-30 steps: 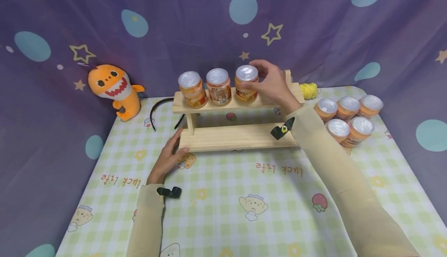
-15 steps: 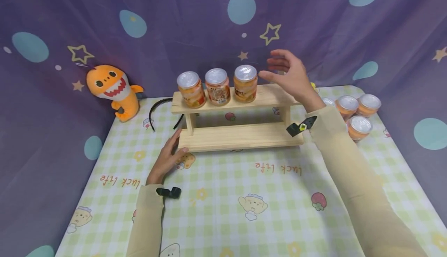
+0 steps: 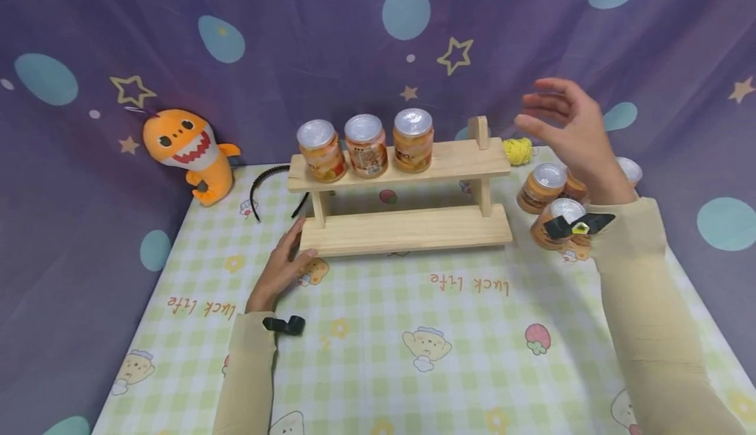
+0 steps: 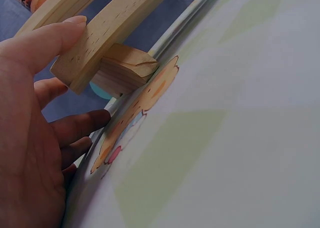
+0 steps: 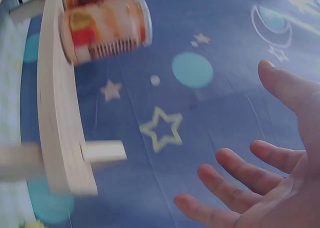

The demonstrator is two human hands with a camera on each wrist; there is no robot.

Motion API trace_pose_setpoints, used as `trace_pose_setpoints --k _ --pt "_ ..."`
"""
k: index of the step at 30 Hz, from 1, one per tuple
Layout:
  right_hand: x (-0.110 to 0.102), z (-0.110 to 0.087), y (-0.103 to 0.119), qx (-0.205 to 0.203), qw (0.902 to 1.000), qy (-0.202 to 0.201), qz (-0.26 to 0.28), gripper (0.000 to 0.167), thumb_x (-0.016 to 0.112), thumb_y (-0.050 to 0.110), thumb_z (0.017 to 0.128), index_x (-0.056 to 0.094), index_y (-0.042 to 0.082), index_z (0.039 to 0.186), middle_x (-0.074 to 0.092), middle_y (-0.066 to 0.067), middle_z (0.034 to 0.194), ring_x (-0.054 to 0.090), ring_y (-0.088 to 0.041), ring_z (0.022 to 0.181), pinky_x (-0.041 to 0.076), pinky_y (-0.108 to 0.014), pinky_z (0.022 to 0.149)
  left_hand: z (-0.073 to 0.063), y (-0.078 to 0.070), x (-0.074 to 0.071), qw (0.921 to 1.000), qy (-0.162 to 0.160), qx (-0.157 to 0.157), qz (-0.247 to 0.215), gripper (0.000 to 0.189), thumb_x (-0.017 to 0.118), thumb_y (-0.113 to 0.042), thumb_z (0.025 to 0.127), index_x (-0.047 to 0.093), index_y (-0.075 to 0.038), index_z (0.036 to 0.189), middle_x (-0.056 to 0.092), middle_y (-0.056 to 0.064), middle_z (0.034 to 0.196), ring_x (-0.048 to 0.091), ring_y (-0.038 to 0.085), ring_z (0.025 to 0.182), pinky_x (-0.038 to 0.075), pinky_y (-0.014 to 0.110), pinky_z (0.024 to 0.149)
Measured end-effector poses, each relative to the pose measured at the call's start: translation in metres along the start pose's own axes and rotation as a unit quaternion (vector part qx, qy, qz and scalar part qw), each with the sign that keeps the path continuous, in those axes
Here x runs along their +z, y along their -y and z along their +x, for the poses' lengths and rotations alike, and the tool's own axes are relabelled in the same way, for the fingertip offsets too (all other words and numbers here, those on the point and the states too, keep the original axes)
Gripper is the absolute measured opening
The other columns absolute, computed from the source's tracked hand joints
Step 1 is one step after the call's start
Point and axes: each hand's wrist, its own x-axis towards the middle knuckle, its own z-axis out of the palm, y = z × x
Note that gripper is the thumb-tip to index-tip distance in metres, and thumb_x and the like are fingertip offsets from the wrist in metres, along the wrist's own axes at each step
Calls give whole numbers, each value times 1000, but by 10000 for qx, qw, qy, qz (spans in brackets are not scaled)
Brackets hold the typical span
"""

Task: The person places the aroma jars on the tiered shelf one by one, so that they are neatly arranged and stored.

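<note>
A two-tier wooden shelf [image 3: 407, 230] stands on the table. My left hand [image 3: 280, 271] holds the left end of its lower board, thumb on the wood and index finger around the end; the other fingers [image 4: 82, 125] rest near the tablecloth. Three jars with silvery lids stand in a row on the upper board: a left jar [image 3: 323, 159], a middle jar [image 3: 367, 154] and a right jar [image 3: 413, 149]. Right of the shelf, my right hand [image 3: 575, 130] hovers in the air above several similar jars [image 3: 540, 189], fingers spread and holding nothing. My forearm and hand partly hide those jars.
An orange shark plush toy [image 3: 201, 156] sits at the back left. Beside it lies a black toothed headband [image 3: 260, 189], partly behind the shelf. A yellow yarn bundle [image 3: 518, 151] lies behind the shelf's right end. A purple curtain [image 3: 283, 81] hangs behind.
My right hand has let go of the right jar on the upper board and moved right, over the group of jars. My left hand stays at the shelf's end.
</note>
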Motion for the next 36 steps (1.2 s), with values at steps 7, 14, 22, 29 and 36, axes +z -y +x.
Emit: trace_pose_setpoints --k 7,14,22,29,36 --pt "-42 -18 -15 137 9978 -291 586 56 73 6 89 53 16 140 67 11 118 64 -3 107 51 -8 81 0 2 -2 10000 -6 69 -14 78 62 -19 99 18 -14 162 21 22 166 30 45 150 16 66 122" --pt "-71 -35 -30 405 9861 -468 1545 53 74 -1 86 56 11 135 71 6 114 68 -3 101 56 -11 73 2 5 -2 9999 14 104 -97 77 62 -19 99 17 -14 162 19 21 166 28 45 150 16 65 122" --pt "-101 -55 -59 801 9948 -623 -60 53 72 6 90 53 20 138 66 22 111 64 9 99 49 -4 77 0 3 -2 9999 56 65 -93 78 62 -20 99 17 -14 162 16 20 167 25 45 152 15 65 122" --pt "-121 -71 -86 1115 9866 -623 -1018 50 72 15 93 51 27 137 59 33 108 57 17 95 41 0 79 0 3 -2 9999 45 52 -100 78 62 -21 99 17 -14 162 15 20 168 24 44 152 15 65 122" --pt "-135 -83 -117 1006 9850 78 -1400 54 71 11 93 49 24 140 56 39 110 54 22 98 43 -4 71 1 4 -1 9999 50 28 -114 78 62 -21 99 17 -15 162 16 20 167 25 44 152 14 66 122"
